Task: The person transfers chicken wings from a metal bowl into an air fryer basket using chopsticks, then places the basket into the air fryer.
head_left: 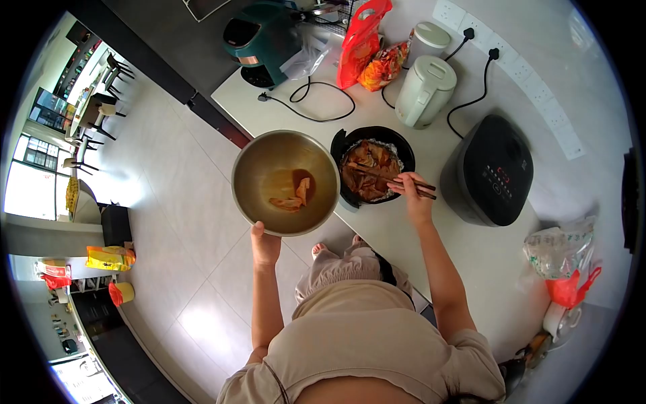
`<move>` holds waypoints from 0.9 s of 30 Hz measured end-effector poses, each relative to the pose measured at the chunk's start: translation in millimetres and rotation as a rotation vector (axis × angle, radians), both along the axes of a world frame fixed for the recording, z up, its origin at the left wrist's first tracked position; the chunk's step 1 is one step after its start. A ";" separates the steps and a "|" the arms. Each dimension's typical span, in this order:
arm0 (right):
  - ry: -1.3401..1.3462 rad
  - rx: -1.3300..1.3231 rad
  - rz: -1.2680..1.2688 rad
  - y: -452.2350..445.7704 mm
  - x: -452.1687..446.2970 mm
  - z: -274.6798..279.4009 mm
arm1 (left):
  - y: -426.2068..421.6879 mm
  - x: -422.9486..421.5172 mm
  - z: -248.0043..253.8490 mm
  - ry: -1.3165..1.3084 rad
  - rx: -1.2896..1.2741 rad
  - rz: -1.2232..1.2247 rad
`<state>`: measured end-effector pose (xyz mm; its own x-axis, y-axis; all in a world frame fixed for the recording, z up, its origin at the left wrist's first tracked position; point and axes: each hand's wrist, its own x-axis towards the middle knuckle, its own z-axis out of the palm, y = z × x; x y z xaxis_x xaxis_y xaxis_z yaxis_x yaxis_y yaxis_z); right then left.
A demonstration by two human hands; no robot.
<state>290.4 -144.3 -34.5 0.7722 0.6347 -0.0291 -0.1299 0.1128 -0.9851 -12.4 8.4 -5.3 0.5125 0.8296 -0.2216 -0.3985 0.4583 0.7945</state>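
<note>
My left hand (264,244) grips the near rim of a steel mixing bowl (259,178), which is tilted and held off the counter's left edge. A few pieces of marinated meat (293,197) and some brown sauce lie inside it. In my right hand (412,192) is a pair of chopsticks (425,189), their tips reaching into a black air fryer basket (404,148). Foil lines that basket, and brown marinated meat (371,161) is spread across it. Whether the chopstick tips pinch a piece, I cannot tell.
On the white counter (464,269) stand a black rice cooker (491,172) to the right and a pale electric kettle (425,91) behind. A green air fryer (261,44) with its loose cord, a red bag (362,44) and an orange packet (385,66) sit at the back.
</note>
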 end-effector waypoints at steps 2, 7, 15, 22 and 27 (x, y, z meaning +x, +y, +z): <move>0.140 0.047 -0.091 -1.5 4.8 -0.5 | 1.4 -0.3 -1.2 -0.001 0.002 -0.002; 0.426 0.131 -0.290 -5.7 27.0 -24.4 | 0.6 -1.3 1.2 -0.008 -0.007 -0.014; 0.346 -0.046 -0.287 -2.4 44.6 -14.4 | -0.3 2.1 3.2 -0.005 0.008 -0.018; 0.042 -0.118 -0.175 7.1 13.3 8.6 | 0.2 0.9 1.4 -0.001 0.022 -0.034; 0.050 -0.137 -0.116 14.6 11.0 -12.4 | -1.1 1.1 -0.3 -0.005 0.018 -0.034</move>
